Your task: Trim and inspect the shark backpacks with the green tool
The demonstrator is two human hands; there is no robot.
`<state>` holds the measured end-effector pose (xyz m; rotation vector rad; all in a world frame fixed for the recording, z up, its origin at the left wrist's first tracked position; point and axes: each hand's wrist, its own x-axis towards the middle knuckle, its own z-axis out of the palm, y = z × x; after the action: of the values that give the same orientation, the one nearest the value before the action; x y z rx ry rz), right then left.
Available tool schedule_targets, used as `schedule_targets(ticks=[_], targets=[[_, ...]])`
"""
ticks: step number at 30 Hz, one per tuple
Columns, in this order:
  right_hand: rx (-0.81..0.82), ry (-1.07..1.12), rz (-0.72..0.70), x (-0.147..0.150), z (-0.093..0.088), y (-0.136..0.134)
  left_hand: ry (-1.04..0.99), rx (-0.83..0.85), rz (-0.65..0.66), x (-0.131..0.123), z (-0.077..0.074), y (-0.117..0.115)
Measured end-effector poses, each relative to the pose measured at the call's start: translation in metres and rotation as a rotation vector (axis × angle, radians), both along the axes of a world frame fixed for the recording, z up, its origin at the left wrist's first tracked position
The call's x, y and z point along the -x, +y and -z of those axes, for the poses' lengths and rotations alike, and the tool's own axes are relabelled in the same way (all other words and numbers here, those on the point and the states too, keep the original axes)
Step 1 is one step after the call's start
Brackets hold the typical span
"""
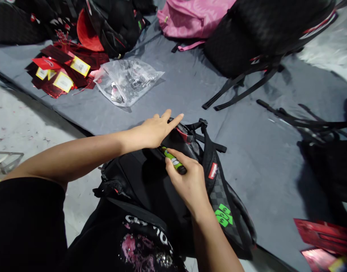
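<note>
A black backpack (145,177) lies in front of me at the table's near edge, with a checkered panel and a green patch (223,215) on its right side. My left hand (159,130) rests on the backpack's far edge, its visible fingers stretched out and spread. Just below it, my right hand (187,179) is closed around a short green tube with a black end (175,161), perhaps a marker. The tube's far tip points at the backpack near my left hand. Whether it touches the fabric is hidden.
Red tags with yellow-and-white labels (62,71) lie at the far left beside a clear plastic bag (126,81). Behind them are black backpacks (113,26), a pink bag (190,19) and a large black backpack (255,34). More red packets (323,236) sit at lower right.
</note>
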<state>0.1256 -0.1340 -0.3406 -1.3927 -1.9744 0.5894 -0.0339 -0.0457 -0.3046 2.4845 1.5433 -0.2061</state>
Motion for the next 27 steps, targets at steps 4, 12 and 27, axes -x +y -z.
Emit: schedule_targets(ticks=[4, 12, 27], targets=[[-0.009, -0.006, -0.007, -0.0012, -0.0014, 0.0019, 0.008, 0.031, 0.000, -0.0006, -0.0006, 0.0010], [-0.013, -0.079, 0.058, 0.0013, -0.0042, -0.0016, -0.013, 0.014, 0.005, 0.0009, 0.0004, -0.0001], [-0.047, -0.055, 0.038, 0.0004, 0.0013, -0.0004, -0.026, -0.019, -0.008, -0.0006, 0.0032, -0.0018]])
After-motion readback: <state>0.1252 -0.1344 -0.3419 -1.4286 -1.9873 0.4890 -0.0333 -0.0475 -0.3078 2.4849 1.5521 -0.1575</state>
